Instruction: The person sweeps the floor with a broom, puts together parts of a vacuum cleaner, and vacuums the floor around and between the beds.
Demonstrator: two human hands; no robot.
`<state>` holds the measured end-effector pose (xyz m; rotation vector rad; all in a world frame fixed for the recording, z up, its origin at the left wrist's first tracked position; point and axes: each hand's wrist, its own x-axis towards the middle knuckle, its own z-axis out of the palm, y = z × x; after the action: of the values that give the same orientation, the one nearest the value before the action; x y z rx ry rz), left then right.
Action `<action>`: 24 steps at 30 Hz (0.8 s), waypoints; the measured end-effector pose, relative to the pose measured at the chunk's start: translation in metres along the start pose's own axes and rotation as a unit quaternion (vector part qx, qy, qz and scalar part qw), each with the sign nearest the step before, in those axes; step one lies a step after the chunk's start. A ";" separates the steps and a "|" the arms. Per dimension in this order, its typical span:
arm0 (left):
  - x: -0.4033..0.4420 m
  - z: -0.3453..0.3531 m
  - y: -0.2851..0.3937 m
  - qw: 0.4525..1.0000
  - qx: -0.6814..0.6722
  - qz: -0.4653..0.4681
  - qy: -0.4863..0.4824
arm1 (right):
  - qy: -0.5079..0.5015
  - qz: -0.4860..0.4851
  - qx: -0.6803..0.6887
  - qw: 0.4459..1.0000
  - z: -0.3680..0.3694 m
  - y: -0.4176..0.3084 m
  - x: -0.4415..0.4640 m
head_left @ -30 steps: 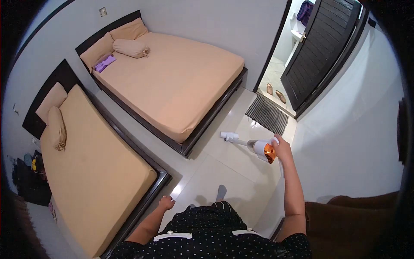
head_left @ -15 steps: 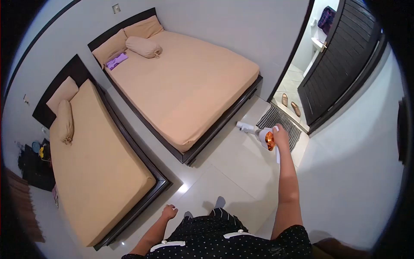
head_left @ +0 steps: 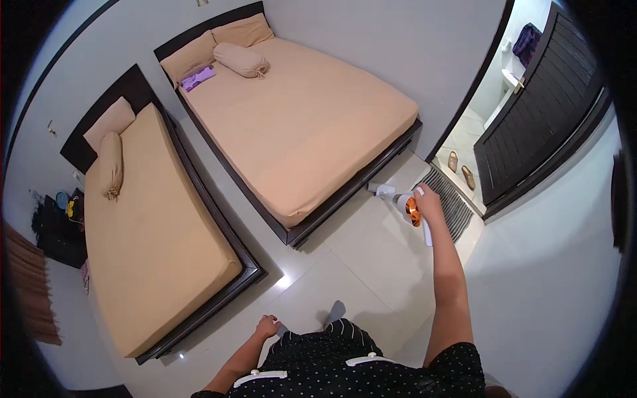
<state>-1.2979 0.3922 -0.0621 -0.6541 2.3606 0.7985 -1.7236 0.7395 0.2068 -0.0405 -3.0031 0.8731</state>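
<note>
My right hand (head_left: 428, 201) is wrapped round the handle of a white cordless vacuum cleaner (head_left: 409, 207) with a shiny orange part. Its white floor head (head_left: 380, 190) is low to the tiles, by the foot edge of the larger bed (head_left: 312, 132). A striped grey doormat (head_left: 451, 205) lies just beyond and to the right of it. My left hand (head_left: 268, 326) hangs near my left leg, its fingers loosely bent and holding nothing.
A smaller bed (head_left: 166, 245) with a dark frame stands at left. At right, a dark door (head_left: 541, 113) is swung open on a bathroom, with brown slippers (head_left: 468, 176) on its floor. Pale tiles (head_left: 332, 278) run between the beds and my feet.
The room has shifted slightly right and upward in view. The vacuum's head has moved a little toward the larger bed's edge. My left hand has shifted slightly right.
</note>
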 end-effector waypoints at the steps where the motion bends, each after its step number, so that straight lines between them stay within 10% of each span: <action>1: 0.001 -0.001 -0.006 1.000 0.001 0.003 0.000 | -0.001 -0.004 0.005 1.000 0.000 -0.003 -0.008; 19: -0.054 -0.109 -0.039 0.955 -0.137 0.250 -0.076 | -0.079 -0.005 0.127 0.989 0.089 -0.131 -0.278; 24: -0.108 -0.151 0.046 0.836 -0.420 0.148 -0.322 | -0.086 -0.019 0.205 0.975 0.140 -0.153 -0.328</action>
<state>-1.2988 0.3535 0.1248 -0.2434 1.4275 1.8925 -1.4015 0.5260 0.1686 0.1001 -2.8884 1.5447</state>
